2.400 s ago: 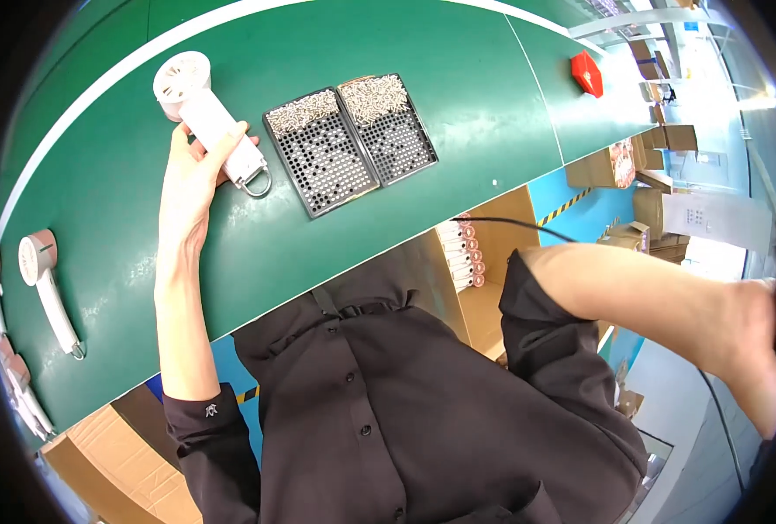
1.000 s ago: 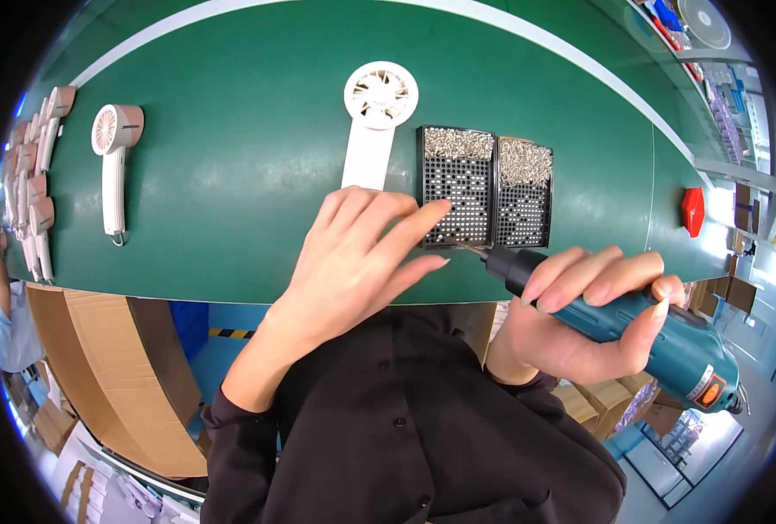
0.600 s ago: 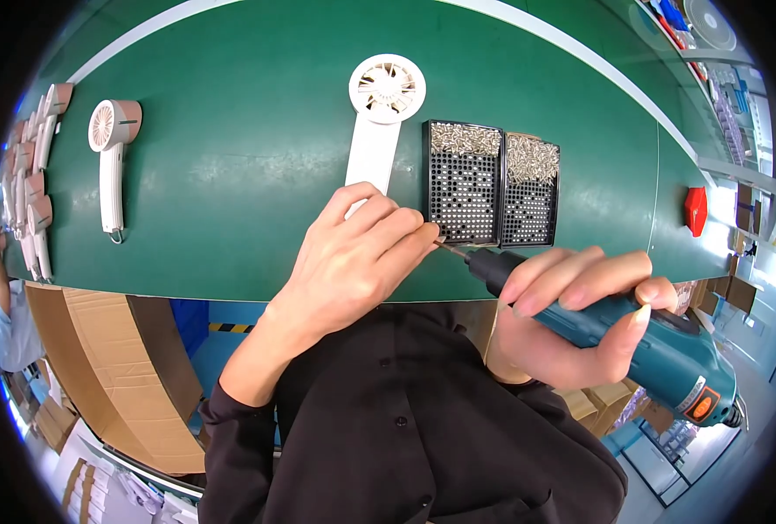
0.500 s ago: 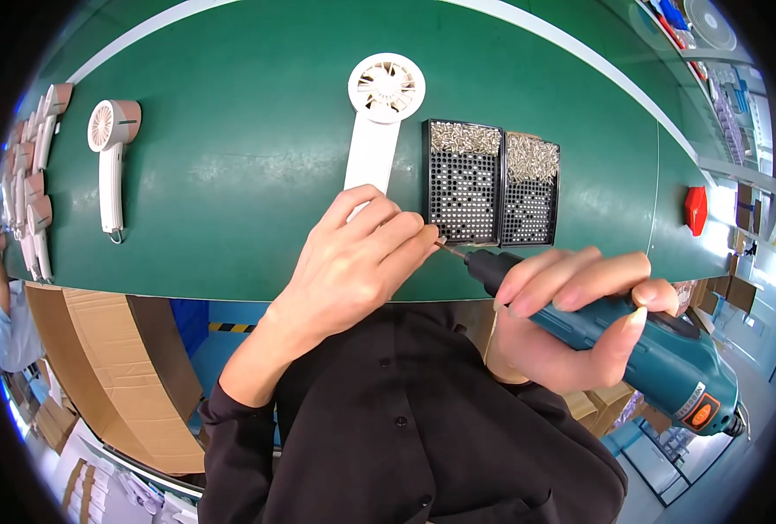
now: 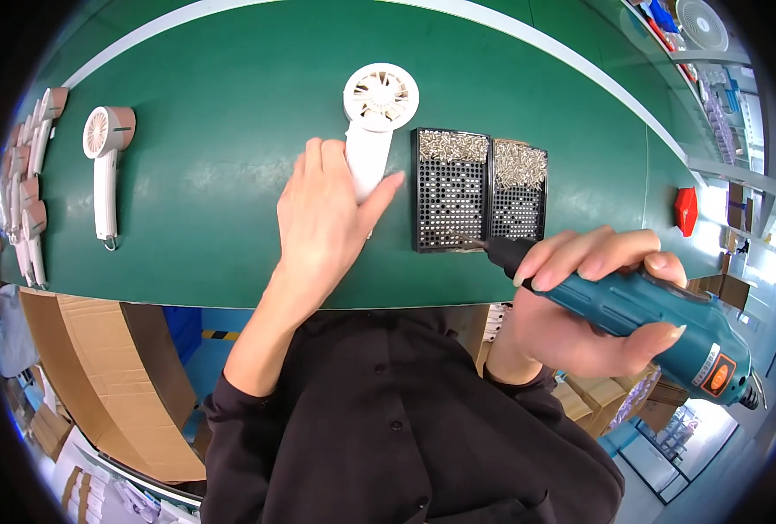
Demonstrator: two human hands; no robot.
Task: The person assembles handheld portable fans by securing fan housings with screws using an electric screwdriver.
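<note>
A white handheld fan (image 5: 369,157) lies on the green table with its round, bladed head away from me. My left hand (image 5: 320,214) is closed around its handle, the thumb along the right side and the fingers on the left. In my right hand (image 5: 558,334) is a teal electric screwdriver (image 5: 615,304) with a black nose, pointing left. Its thin bit extends over the near edge of the left black screw tray (image 5: 417,196); whether a screw sits on the tip is too small to tell. The right screw tray (image 5: 542,210) stands against it, also holding loose silver screws.
Another fan, white and pink (image 5: 106,188), lies to the left. Several more fans (image 5: 31,218) are grouped at the table's left end. A red object (image 5: 686,211) rests near the right end. Below the table's near edge, at left, stands an open cardboard box (image 5: 113,384).
My left hand has moved from the handle's near end up along it, its thumb now apart. The screwdriver has shifted right, its bit leaving the left fingertips and now over the tray.
</note>
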